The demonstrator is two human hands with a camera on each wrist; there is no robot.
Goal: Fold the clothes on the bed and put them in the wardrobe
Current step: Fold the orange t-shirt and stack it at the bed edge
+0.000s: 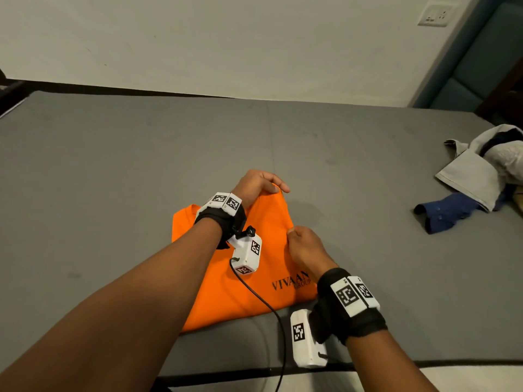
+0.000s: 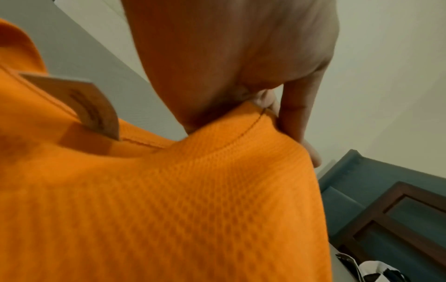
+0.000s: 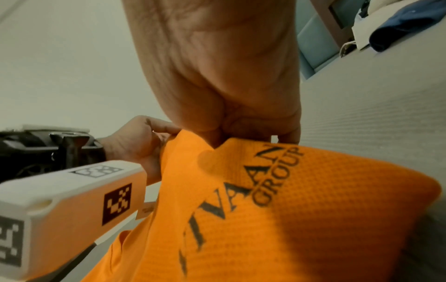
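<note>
Orange shirt (image 1: 240, 284) lies partly folded on the grey bed (image 1: 113, 171), near the front edge, in front of the person. Black print "VIVAAN GROUP" faces up on its right part. Fabric is a waffle-like knit, clear in both wrist views; a pale neck label (image 2: 94, 108) stands up from a seam near the collar.

Left hand (image 1: 256, 185) at the shirt's far corner: fingers and thumb curled, pinching the raised edge of the cloth. The left wrist view shows fingers (image 2: 296, 114) wrapped over the hem.

Right hand (image 1: 304, 247) at the shirt's right edge, nearer the person: fingers curled in, gripping a fold of the fabric just above the print. The right wrist view shows the cloth gathered under the palm.

Both wrists carry black straps with white marker-tagged camera boxes; a black cable runs from the left one.

Far right on the bed, well apart from the shirt: an unfolded pile of clothes (image 1: 486, 165), pale grey garment on top, a dark blue garment (image 1: 447, 212) sticking out toward the middle.

Wall socket (image 1: 435, 14) on the pale wall behind.
</note>
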